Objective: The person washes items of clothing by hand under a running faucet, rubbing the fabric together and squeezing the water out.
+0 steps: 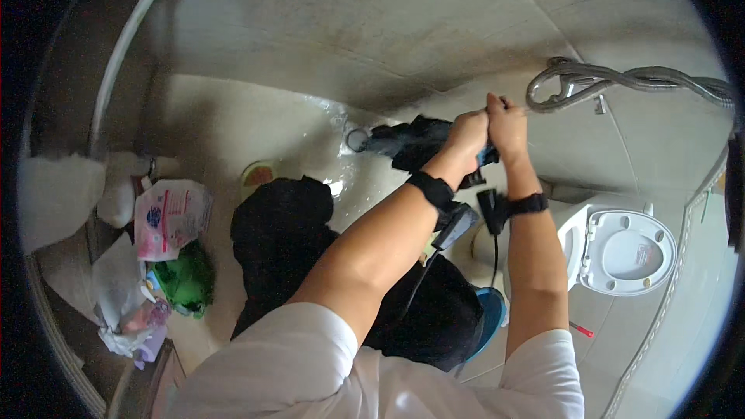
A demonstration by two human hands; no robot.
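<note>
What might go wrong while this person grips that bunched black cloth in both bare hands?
Slipping: the pale, glossy floor shines as if wet, so a foot might slide.

Splashing: the left hand and right hand are closed on the bunched black cloth; if it is wet, drips might reach the small dark box by the left wrist.

Snagging: the thin black cable hanging near the right forearm might catch on something.

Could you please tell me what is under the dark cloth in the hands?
Wet floor shows beside the dark cloth; whatever lies directly under it is covered and cannot be seen.
</note>
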